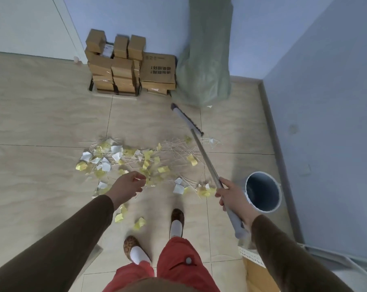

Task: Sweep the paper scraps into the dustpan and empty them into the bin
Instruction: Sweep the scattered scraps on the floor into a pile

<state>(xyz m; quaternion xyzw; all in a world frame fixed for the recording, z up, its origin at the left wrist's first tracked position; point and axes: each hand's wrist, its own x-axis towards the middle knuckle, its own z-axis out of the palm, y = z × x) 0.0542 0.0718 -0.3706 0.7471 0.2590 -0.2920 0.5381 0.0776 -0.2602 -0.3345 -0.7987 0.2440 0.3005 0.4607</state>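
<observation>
Broom handle (208, 163) gripped in the right hand (231, 197), fingers curled round it, broom head (186, 120) set down beyond the scraps (136, 159), left hand (127, 187) held loosely curled and empty above their near edge, bin (262, 191) just right of the right hand.

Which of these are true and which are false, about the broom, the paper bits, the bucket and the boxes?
1. The right hand grips the long metal-handled broom. True.
2. The round grey bin is full of paper. False: no paper shows inside it.
3. The yellow and white paper scraps lie scattered on the beige tiled floor. True.
4. The left hand holds a dustpan. False: it holds nothing, and no dustpan is in view.
5. The brown cardboard boxes are stacked beside the bin. False: they stand against the far wall.
</observation>
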